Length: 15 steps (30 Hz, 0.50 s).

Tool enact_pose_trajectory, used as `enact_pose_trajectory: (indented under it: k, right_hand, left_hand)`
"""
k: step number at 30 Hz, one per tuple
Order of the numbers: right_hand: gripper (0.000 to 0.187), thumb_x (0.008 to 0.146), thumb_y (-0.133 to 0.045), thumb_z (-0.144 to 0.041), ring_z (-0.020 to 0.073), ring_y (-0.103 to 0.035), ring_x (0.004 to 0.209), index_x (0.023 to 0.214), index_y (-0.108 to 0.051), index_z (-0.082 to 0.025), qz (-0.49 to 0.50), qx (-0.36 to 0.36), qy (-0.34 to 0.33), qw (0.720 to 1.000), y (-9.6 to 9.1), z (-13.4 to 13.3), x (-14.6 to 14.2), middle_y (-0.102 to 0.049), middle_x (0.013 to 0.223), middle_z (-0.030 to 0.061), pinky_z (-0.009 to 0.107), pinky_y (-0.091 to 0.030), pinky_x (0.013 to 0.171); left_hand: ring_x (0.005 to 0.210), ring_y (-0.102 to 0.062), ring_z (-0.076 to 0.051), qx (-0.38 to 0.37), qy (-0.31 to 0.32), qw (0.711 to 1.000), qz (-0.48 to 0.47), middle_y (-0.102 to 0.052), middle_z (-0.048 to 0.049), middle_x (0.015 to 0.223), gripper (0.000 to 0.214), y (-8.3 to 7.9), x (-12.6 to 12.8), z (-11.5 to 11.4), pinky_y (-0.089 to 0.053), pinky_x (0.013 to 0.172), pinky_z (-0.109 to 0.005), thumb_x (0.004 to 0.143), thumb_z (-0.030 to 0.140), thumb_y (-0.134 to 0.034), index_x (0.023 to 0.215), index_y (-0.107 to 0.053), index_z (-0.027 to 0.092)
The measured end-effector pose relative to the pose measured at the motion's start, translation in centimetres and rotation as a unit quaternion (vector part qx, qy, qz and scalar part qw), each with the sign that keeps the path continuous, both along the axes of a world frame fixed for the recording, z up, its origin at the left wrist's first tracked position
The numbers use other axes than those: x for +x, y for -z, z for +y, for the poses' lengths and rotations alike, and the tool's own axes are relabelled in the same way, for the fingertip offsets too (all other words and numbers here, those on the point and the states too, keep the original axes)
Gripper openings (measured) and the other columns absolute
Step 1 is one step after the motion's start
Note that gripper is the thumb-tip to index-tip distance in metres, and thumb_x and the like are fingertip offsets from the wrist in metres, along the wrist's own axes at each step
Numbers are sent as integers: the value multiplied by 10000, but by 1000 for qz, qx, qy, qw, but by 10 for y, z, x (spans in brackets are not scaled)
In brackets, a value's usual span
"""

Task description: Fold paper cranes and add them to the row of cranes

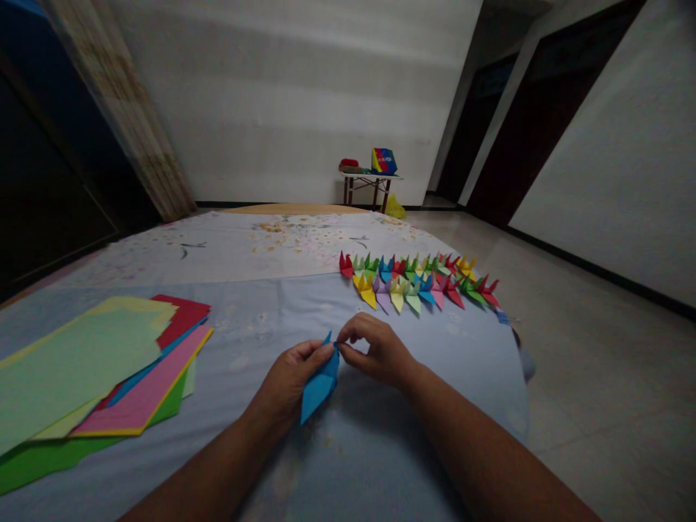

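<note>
A blue origami crane (320, 390) is held over the near middle of the table. My left hand (293, 366) is closed on its body, the thumb lying across the paper. With thumb and forefinger together, my right hand (375, 349) pinches the crane's narrow tip at its upper right. The fingertips hide most of that tip. Beyond my right hand stand rows of folded paper cranes (399, 291) in red, yellow, green, blue, purple and pink.
Sheets of coloured paper (81, 355) lie in an overlapping pile at the left. A pale blue cloth (244, 312) covers the near table, a floral cloth (228, 246) the far part. Against the wall a small table (373, 175) carries a colourful box (384, 161).
</note>
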State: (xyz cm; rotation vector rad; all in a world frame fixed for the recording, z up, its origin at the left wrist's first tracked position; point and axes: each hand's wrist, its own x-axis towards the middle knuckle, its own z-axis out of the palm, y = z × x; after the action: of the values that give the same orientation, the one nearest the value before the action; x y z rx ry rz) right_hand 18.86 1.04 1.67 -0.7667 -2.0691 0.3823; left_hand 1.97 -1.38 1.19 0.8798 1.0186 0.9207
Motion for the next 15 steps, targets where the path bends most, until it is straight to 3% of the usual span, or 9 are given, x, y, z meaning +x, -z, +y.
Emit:
enact_pose_trajectory:
  k: [15]
  right_hand:
    - [115,737,-556,-139,148,-519,747,841,-560,-188,-9,2,-7,1000,0,-3,-2,-571,769,32,287,-438,705]
  left_hand:
    - [442,-480,-75,1,-43,999,-21,-590,21,533,304,-9,4,-4,-359,439,-184,573,358,-768,762,-675,139]
